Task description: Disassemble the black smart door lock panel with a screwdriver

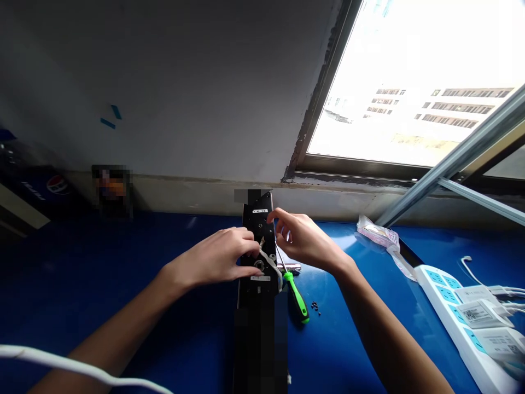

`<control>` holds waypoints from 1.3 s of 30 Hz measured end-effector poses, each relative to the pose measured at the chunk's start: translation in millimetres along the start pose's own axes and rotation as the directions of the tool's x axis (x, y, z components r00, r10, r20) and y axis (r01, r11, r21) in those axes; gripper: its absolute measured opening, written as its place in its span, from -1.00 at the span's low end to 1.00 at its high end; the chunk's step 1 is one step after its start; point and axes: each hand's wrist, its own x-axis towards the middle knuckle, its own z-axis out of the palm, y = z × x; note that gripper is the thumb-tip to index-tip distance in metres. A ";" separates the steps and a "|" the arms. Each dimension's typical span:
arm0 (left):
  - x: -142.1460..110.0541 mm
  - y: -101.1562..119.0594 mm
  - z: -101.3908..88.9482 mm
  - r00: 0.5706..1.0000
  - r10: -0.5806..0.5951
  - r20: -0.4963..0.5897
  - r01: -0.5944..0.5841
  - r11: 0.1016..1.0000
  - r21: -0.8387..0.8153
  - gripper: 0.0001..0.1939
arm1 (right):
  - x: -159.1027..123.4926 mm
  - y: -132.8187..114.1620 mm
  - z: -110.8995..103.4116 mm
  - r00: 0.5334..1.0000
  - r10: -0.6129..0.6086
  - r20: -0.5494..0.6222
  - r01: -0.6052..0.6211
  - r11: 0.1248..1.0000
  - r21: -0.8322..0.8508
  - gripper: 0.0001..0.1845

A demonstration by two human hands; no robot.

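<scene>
A long black lock panel [257,230] with a small white label stands lengthwise on the blue table, its lower part blurred out. My left hand [217,257] lies over the panel, with thumb and fingers closed on a white flat cable [269,261] near a round metal fitting [259,266]. My right hand [301,241] is at the panel's right edge, its fingers apart and holding nothing. A green-handled screwdriver [297,296] lies to the right, its shaft reaching toward the panel. Several tiny black screws [315,308] sit near its handle.
A short metal tool [292,268] lies beside the panel. Right of it are a plastic packet [378,234] and a white power strip [451,312] with several plugged-in adapters. A white cord [61,365] crosses the lower left. A wall and bright window stand behind the table.
</scene>
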 end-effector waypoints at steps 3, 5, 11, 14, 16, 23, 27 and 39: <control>-1.1 -3.2 -7.2 0.995 -0.071 0.073 0.070 0.997 0.012 -0.82 | 6.0 -3.4 5.5 0.994 -0.113 -0.010 0.114 0.992 0.058 -0.46; -2.7 -4.9 -12.3 0.991 -0.116 0.073 0.114 0.993 0.031 -0.81 | 11.2 -2.1 12.9 0.990 -0.138 -0.035 0.141 0.987 0.079 -0.56; -5.2 -9.7 -16.6 0.989 -0.148 0.008 0.147 0.987 0.066 -0.80 | 23.2 6.4 33.5 0.965 -0.193 -0.176 0.209 0.975 0.080 -0.77; -1.5 -14.3 -11.1 0.942 -0.184 -0.280 0.206 0.977 0.052 -0.76 | 21.2 5.6 30.6 0.939 -0.253 -0.233 0.277 0.958 0.073 -0.78; 2.8 -15.9 -5.5 0.855 -0.225 -0.467 0.233 0.972 -0.042 -0.77 | 17.4 2.8 23.4 0.916 -0.282 -0.286 0.312 0.948 0.065 -0.78; 17.7 7.5 16.7 0.838 -0.359 -0.412 0.074 0.821 -0.566 -0.67 | -2.3 -14.3 -23.0 0.761 -0.367 -0.535 0.404 0.913 -0.052 -0.83; 26.9 31.0 26.1 0.931 -0.265 -0.250 -0.026 0.636 -0.771 -0.64 | -15.6 -19.7 -44.2 0.693 -0.405 -0.597 0.423 0.899 -0.118 -0.88; 20.7 10.5 21.9 0.687 -0.499 -0.528 0.172 0.818 -0.549 -0.56 | -46.7 2.9 -69.4 0.677 -0.451 -0.581 0.432 0.883 -0.183 -0.87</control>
